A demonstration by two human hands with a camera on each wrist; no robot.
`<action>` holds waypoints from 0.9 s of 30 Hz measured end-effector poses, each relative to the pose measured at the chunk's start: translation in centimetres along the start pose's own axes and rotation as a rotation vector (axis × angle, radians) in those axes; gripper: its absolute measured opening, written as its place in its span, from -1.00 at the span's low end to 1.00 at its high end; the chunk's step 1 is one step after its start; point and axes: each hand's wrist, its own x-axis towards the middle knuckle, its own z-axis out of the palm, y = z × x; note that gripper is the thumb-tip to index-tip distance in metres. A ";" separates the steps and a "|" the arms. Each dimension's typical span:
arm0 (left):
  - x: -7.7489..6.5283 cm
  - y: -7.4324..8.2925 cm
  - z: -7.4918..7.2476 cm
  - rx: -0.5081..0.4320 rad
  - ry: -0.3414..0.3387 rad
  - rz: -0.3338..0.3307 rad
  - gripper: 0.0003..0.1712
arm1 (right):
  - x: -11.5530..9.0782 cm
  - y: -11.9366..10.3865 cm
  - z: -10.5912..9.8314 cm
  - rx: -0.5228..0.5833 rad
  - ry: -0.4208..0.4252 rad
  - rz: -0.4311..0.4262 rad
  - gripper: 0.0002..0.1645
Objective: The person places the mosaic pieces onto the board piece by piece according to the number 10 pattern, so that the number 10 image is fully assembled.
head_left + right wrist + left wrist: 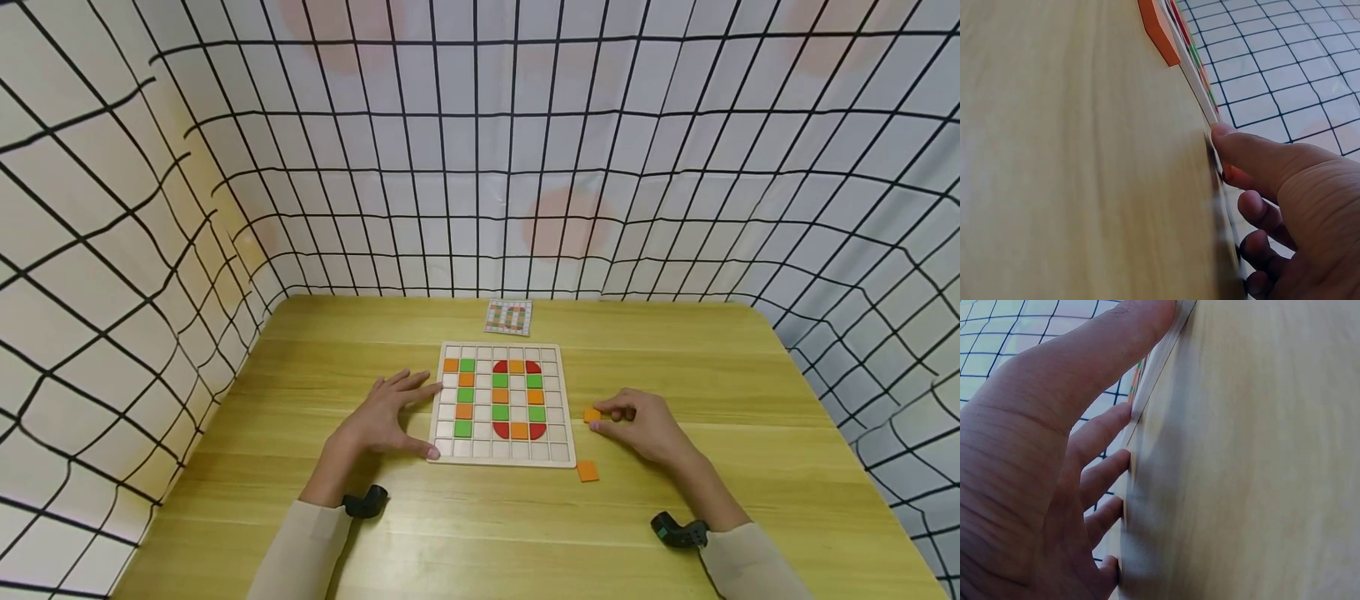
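Observation:
A square wooden grid board (480, 450) lies flat, bearing green and orange squares on its left side and a ring of red, green and orange pieces on its right. My left hand (382, 414) spreads along the board's left edge, with thumb at the near corner and index fingertip farther up that side. To the right of the board, my right hand (637, 423) pinches an orange square tile (591, 415) between thumb and index finger, low over the table. Another orange square tile (587, 472) lies by the board's near right corner, also visible in the right wrist view (1159, 34).
Behind the board lies a small pattern card (508, 317) printed with a coloured grid. The wooden table (480, 533) is backed by a white curtain (465, 150) with black grid lines, which also rises on both sides.

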 end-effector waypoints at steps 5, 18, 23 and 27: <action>0.0 0.1 0.0 -0.002 -0.002 -0.002 0.30 | 0.2 -0.6 0.1 0.002 0.007 0.001 -0.64; -0.2 0.3 -0.3 -0.001 -0.006 0.010 0.27 | 1.3 -4.3 0.8 0.031 -0.043 0.000 -0.61; -0.3 0.2 -0.3 0.001 -0.006 0.011 0.26 | 2.3 -6.1 2.1 0.052 -0.060 -0.019 -0.62; -0.2 0.3 -0.3 0.001 -0.010 0.013 0.25 | 2.9 -7.3 3.3 0.088 -0.081 -0.054 -0.60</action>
